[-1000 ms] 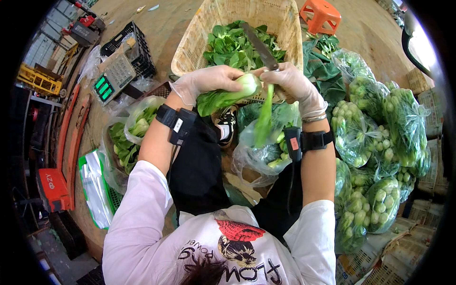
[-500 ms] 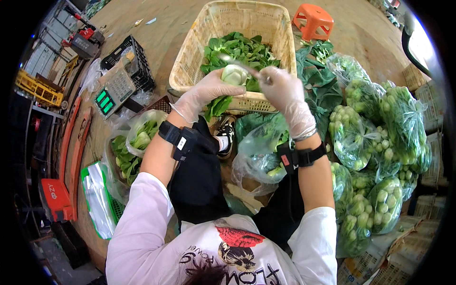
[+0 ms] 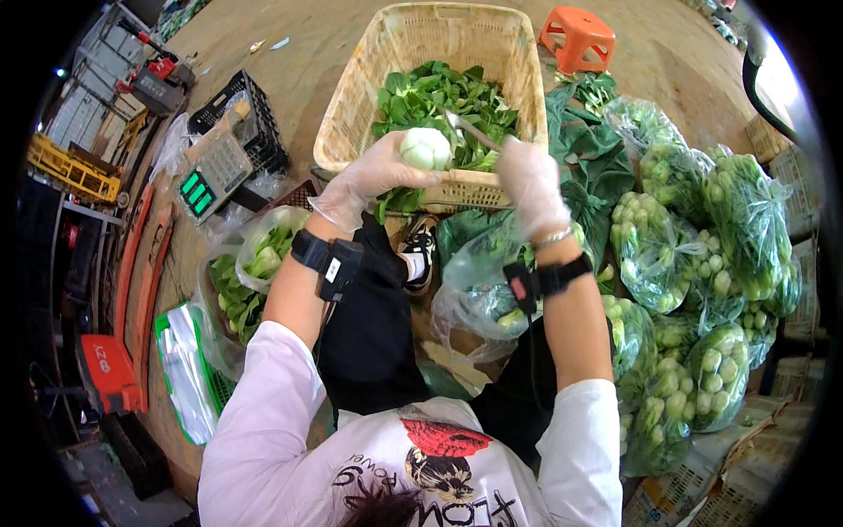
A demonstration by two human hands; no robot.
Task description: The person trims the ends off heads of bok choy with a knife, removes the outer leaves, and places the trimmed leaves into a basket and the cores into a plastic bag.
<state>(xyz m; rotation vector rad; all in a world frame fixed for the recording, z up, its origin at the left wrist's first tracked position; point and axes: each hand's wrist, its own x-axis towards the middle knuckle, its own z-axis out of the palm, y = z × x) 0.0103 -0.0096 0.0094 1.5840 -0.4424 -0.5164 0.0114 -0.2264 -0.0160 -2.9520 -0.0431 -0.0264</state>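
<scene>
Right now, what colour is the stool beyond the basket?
Orange; the stool shows best in the head view, at the top, right of the basket.

Gloved left hand [image 3: 373,176] grips a bok choy [image 3: 425,147] while right hand [image 3: 530,180] holds a knife [image 3: 470,130] over the wicker basket [image 3: 351,114]

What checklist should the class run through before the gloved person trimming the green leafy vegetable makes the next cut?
1. Left hand has a firm grip on the pale-stemmed green leafy vegetable: ok.
2. Right hand grips the slim metal knife: ok.
3. Clear gloves on both hands: ok.
4. Left fingers out of the blade's path: cannot tell; the blade tip is close to the stem.
5. Woven tan basket sits below the cut to catch trimmings: ok.
6. Open clear plastic bag ready near the lap: ok.
</scene>
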